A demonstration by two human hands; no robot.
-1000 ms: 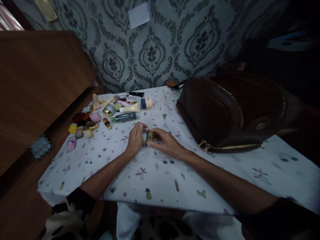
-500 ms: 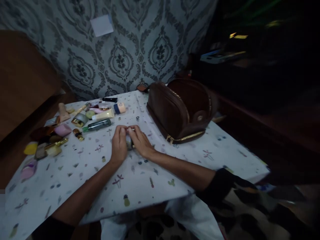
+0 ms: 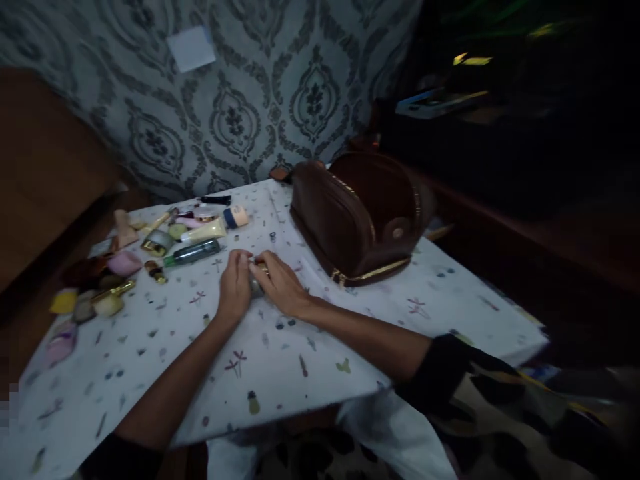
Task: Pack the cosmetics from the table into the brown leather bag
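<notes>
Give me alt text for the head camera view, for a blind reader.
The left hand and right hand clasp a small round container on a white printed tablecloth. A brown leather bag stands right of them; scattered cosmetics lie left.

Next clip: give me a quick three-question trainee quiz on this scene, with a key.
1. True or false: the left hand and the right hand both hold the small jar.
2. Where does the brown bag stand? A) left of the hands; B) right of the hands and farther back; C) on the floor.
3. Fill in: the scattered cosmetics lie on the person's ___ side of the table.
Key: 1 true; 2 B; 3 left.
</notes>
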